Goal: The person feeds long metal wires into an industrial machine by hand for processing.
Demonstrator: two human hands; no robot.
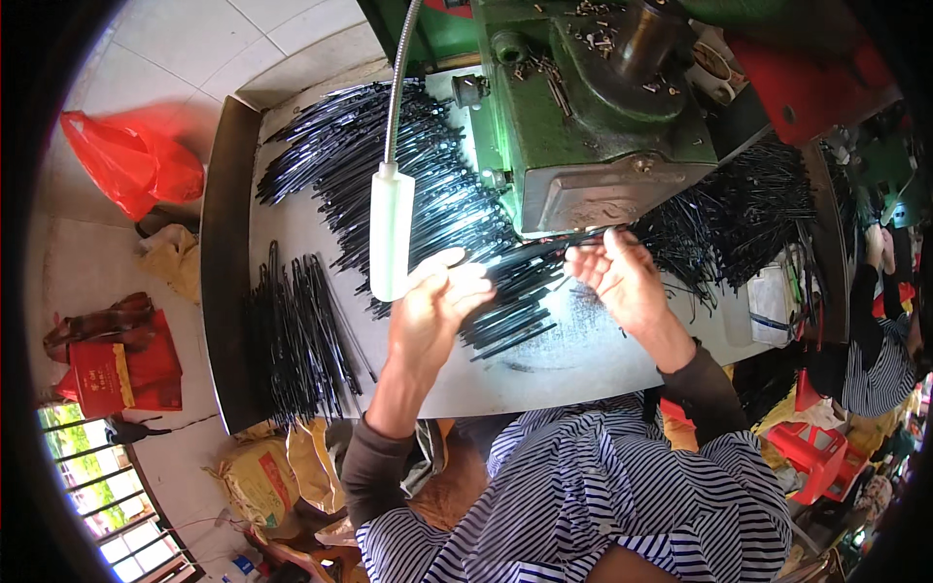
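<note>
Beneath the green machine's head (617,189), my right hand (622,282) pinches a thin black rod (554,250) between thumb and fingers. The rod is blurred and slants down toward the left. My left hand (432,301) is to its left, by the rod's lower end, with thumb and fingers apart; nothing shows clearly between them. Under and beyond both hands lies a broad spread of similar black rods (408,165) on the grey metal table (544,379). The machine hides where the right end of the rod goes.
A white lamp (392,233) on a flexible neck hangs beside my left hand. A separate bundle of rods (296,340) lies at the table's left. More rods (739,214) are heaped right of the machine. A raised metal edge (228,262) borders the left side.
</note>
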